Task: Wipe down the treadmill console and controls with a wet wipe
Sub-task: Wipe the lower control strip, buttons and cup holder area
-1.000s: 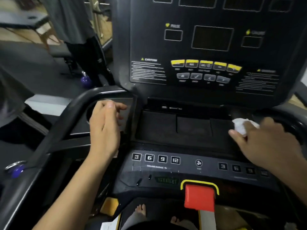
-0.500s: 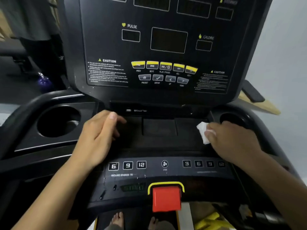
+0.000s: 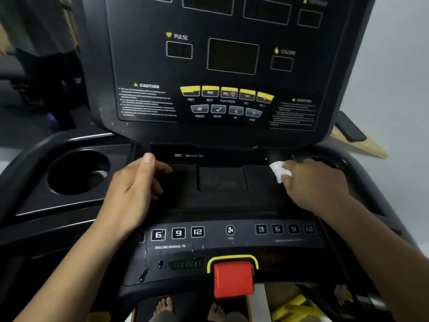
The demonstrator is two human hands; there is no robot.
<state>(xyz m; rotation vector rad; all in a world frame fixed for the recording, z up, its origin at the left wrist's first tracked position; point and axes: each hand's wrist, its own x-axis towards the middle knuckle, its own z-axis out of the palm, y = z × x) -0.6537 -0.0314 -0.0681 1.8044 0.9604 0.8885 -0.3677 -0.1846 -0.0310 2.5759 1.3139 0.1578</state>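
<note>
While right hand (image 3: 315,184) pinches the wet wipe (image 3: 279,171) on console tray (image 3: 221,180), left hand (image 3: 132,191) rests open, empty, cup holder (image 3: 77,171) at its 9 o'clock

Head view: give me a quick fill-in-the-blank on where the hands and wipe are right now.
1. The white wet wipe is held in the ____ hand.
2. The left hand holds ____.
3. The empty cup holder sits on the person's ____ side.
4. The stop button below the controls is ____ in colour.

Missing words: right; nothing; left; red
</note>
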